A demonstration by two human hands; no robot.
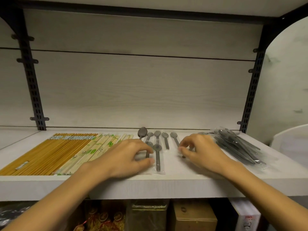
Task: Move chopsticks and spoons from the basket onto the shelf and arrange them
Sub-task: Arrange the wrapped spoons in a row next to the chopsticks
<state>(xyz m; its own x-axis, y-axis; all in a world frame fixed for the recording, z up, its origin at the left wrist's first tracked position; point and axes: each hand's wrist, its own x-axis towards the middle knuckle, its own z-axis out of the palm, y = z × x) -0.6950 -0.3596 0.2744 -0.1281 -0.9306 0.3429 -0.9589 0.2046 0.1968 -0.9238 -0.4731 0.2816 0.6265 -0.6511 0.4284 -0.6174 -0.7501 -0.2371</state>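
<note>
Head view showed a pale shelf (183, 185) with chopsticks (50, 154) lying left. The left hand (128, 157) pinched one wrapped spoon (157, 157); the right hand (200, 150) pinched another's wrapper.

You see yellow and pale chopsticks (50, 154) lying side by side at the shelf's (166, 185) left, wrapped grey spoons (157, 147) mid-shelf, more piled (238, 145) at the right.

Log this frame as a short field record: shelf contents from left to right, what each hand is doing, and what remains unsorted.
shelf: white board, holds all the cutlery
far left: yellow chopsticks, side by side
next: pale printed chopsticks
middle: wrapped spoons, laid out singly
left hand: fingers curled on a spoon wrapper
right hand: pinches a wrapped spoon
unsorted: heap of wrapped spoons at right
basket: not in view
</note>
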